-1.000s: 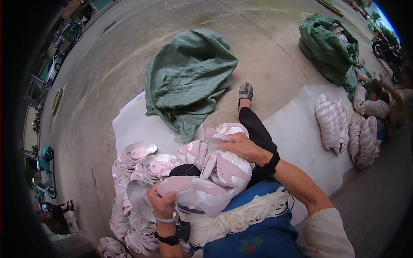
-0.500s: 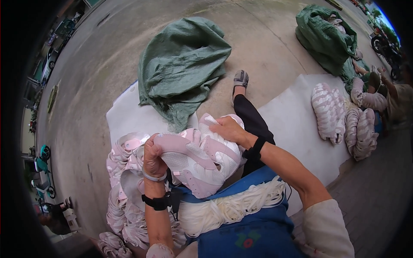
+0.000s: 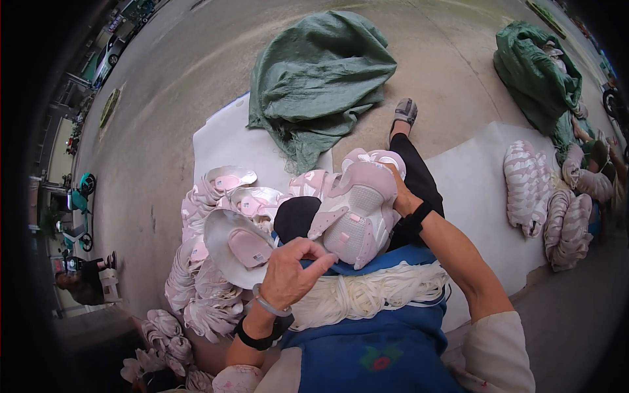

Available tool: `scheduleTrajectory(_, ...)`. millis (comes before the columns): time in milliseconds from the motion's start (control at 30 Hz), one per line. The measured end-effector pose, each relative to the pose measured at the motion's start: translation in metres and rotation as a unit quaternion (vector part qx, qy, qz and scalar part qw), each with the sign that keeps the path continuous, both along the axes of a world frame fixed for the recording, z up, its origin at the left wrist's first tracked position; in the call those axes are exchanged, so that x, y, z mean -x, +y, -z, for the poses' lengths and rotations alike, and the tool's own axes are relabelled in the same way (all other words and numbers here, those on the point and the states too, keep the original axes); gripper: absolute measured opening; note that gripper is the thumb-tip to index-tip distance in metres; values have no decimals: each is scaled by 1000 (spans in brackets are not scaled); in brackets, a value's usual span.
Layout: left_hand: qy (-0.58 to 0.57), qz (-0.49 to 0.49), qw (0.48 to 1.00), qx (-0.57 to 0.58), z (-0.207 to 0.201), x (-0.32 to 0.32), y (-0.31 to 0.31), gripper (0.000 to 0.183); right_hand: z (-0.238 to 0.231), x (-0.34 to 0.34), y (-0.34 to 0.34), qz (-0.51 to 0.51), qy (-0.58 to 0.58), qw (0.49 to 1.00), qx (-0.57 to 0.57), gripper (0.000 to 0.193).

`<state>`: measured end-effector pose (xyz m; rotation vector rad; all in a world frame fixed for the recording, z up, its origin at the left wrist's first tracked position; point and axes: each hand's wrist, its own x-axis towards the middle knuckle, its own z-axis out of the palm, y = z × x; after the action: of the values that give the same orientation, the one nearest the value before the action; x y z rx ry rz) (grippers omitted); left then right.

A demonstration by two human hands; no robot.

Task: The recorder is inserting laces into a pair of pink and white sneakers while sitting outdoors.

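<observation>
My right hand (image 3: 405, 191) grips a bundle of pink-and-white shoe uppers (image 3: 357, 216) from its right side, above my lap; some of its fingers are hidden behind the uppers. My left hand (image 3: 296, 270) is bent beside the bundle's lower left end. Its thumb and fingers are drawn together, and whatever may be between them cannot be made out. Just under it, a thick bunch of white laces (image 3: 373, 291) lies across my blue apron (image 3: 354, 340). To the left are heaped more shoe uppers (image 3: 209, 288), several with pink insides turned up.
A crumpled green sack (image 3: 321, 78) lies ahead on a white sheet (image 3: 219, 147). On the right sheet (image 3: 468, 170) are bundled uppers (image 3: 526, 187), near another green sack (image 3: 537, 78) and a partly visible person (image 3: 599, 160). My outstretched leg (image 3: 422, 170) lies between the sheets.
My left hand has let go of the uppers and come down toward the laces. My right hand now holds the bundle alone, tilted more upright. The view has shifted left.
</observation>
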<state>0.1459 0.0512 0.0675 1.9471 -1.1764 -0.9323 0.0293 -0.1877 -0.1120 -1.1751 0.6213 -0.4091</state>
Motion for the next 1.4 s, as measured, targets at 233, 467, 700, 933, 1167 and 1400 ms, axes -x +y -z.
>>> scheduleTrajectory(233,-266,98,955,84,56,65,6,41,-37,7,14,-25,-8,997,-66,14)
scheduleTrajectory(467,-241,74,964,82,73,66,-1,28,-36,8,20,49,-42,970,-234,25)
scheduleTrajectory(700,344,-250,898,117,32,-3,-2,26,-47,30,21,79,-98,956,-266,28)
scheduleTrajectory(933,21,-5,996,92,49,33,-46,30,-54,25,3,74,-18,978,-193,24)
scheduleTrajectory(1167,-66,-21,993,97,70,65,-60,26,-42,43,-7,6,87,992,-95,24)
scheduleTrajectory(1400,-178,30,980,85,96,94,-69,22,-30,59,7,49,229,901,365,37)
